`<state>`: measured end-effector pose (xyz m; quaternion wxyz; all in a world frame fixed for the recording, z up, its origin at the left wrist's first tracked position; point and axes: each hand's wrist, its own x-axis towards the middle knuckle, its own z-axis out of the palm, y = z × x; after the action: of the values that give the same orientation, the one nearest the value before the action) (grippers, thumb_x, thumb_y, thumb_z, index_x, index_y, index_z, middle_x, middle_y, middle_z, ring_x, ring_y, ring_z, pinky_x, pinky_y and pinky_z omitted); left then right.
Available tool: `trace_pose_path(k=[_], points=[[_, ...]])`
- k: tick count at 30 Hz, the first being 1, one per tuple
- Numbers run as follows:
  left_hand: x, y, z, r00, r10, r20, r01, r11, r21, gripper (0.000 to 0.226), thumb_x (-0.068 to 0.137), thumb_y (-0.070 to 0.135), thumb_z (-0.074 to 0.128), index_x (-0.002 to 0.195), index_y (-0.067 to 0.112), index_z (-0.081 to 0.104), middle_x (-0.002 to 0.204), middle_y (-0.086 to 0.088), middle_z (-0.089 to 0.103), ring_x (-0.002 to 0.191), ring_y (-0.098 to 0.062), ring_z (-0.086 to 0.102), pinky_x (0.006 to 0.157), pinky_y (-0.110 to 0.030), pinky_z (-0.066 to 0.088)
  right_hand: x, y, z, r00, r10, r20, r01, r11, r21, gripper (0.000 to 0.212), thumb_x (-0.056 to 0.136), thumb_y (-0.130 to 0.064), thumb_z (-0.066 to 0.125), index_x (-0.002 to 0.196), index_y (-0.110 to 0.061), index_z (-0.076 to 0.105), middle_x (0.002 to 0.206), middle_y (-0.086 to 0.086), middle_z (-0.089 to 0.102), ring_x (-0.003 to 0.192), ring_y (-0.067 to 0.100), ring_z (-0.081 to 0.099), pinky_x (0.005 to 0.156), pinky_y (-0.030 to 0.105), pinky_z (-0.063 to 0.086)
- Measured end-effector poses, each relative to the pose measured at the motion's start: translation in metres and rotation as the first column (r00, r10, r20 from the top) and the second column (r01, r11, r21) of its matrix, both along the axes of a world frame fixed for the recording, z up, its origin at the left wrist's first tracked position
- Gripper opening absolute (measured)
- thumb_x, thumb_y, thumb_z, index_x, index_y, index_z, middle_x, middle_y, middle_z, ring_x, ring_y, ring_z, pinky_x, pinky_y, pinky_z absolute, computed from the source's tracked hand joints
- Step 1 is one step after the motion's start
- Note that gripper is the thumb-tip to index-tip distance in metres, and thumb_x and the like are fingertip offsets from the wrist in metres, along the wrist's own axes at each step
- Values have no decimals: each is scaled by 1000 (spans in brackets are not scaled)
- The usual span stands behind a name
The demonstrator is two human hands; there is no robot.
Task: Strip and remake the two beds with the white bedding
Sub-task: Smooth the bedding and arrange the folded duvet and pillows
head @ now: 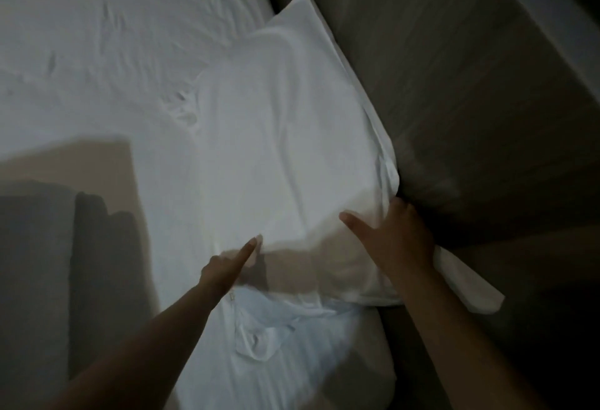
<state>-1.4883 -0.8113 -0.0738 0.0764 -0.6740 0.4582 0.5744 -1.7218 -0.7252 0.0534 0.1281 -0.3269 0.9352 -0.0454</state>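
A white pillow (pixel 285 137) lies on the bed's white sheet (pixel 97 69), its long side against the headboard. My right hand (pixel 397 237) rests on the pillow's near right corner, thumb spread out and fingers curled over the edge that meets the headboard. My left hand (pixel 224 263) touches the pillow's near left edge with one digit stretched out on top. Its other fingers are hidden. A loose flap of the pillowcase (pixel 470 283) sticks out behind my right wrist. The picture is dim and blurred.
A dark wood-grain headboard (pixel 454 85) runs along the right. Crumpled white bedding (pixel 259 338) lies below my hands at the bed's near corner. To the left are beige floor (pixel 97 166) and a dark shape (pixel 100 263) beside the bed.
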Motion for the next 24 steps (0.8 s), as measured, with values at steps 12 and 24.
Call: trace_pose_path(k=[12,24], points=[[17,-5,-34,979,200,-28,-201,979,-31,87,82,66,55,127,-8,50,122,-24,57,108,-39,57,92,-44,51,11,16,-15,996,-77,-37,78,996,47,87,66,-83,49,106,-8,62,107,17,66,101,36,63,78,38,49],[175,23,16,995,0,96,16,986,-163,62,81,58,63,113,5,64,98,-15,66,88,-32,63,75,-36,53,153,129,-66,750,-448,487,419,891,175,93,57,-82,59,118,-12,62,115,11,66,106,30,61,91,35,48]])
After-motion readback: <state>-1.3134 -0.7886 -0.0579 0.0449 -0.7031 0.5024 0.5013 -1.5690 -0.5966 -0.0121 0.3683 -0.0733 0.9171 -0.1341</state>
